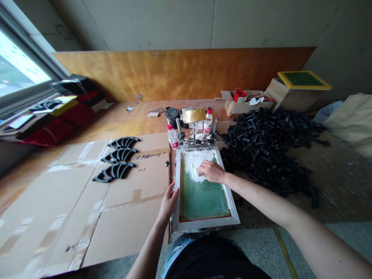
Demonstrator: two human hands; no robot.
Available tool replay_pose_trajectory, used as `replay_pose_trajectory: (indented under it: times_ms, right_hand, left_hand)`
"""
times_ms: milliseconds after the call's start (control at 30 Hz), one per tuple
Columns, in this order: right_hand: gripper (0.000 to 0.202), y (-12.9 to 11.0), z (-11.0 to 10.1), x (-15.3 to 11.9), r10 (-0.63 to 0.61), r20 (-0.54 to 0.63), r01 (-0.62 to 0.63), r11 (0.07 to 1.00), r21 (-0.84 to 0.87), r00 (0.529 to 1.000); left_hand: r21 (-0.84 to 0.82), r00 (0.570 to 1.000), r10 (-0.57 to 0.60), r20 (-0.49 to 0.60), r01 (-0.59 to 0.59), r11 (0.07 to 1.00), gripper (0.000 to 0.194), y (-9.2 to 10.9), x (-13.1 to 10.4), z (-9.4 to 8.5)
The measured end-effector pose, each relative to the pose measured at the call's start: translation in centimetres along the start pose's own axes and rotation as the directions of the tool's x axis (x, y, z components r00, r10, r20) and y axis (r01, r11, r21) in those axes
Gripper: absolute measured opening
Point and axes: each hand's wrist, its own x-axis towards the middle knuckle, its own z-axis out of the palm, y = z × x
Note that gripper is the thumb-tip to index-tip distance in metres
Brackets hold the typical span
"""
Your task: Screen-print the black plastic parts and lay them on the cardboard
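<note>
A screen-printing frame with a pale metal border and green mesh lies in front of me. White ink is smeared thickly over the far part of the mesh. My left hand grips the frame's left border, thumb along its side. Over the inked area, my right hand is closed, fingers bent down to the mesh; a small pale edge shows at the fingertips, but what it belongs to is hidden. A clamp assembly with upright posts stands at the frame's far end.
Three rows of curved black parts lie on cardboard to the left. A large heap of black parts fills the right. Behind the clamp stand bottles with red caps, a black tub and a tape roll.
</note>
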Motion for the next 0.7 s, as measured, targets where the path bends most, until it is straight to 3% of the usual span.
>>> replay_pose_trajectory:
  times_ms: [100,267,433,533,633,700]
  right_hand:
    - [0.012,-0.6,-0.8,-1.3,-0.146,0.026,0.143,0.986,0.084,0.989]
    - [0.014,-0.5,0.1,-1.0,-0.021,-0.099,0.029,0.997,0.074,0.995]
    - [0.015,-1.2,1.2,-2.3,-0.071,-0.118,0.083,0.992,0.099,0.99]
    - [0.02,-0.4,-0.3,0.0,0.107,-0.149,-0.083,0.984,0.155,0.983]
    - [0.052,2.0,-2.8,3.7,0.316,-0.181,-0.284,0.942,0.18,0.931]
    - [0.058,4.3,-4.5,4.7,0.427,-0.207,-0.394,0.901,0.184,0.88]
  left_hand:
    - [-0.029,1.0,-0.021,-0.021,0.02,0.999,0.081,0.5,-0.3,0.2]
    - [-0.06,1.0,-0.025,-0.01,0.024,0.998,0.082,1.1,-0.6,0.3]
    - [-0.053,0.999,-0.04,-0.015,0.04,0.998,0.083,1.7,-0.9,0.4]
    - [-0.062,0.999,-0.042,-0.013,0.041,0.997,0.086,3.1,-1.7,0.2]
    - [-0.056,0.999,-0.038,0.019,0.039,0.998,0.086,6.0,-3.1,-0.5]
    - [-0.037,1.0,-0.017,0.023,0.018,0.999,0.076,8.4,-3.8,-1.0]
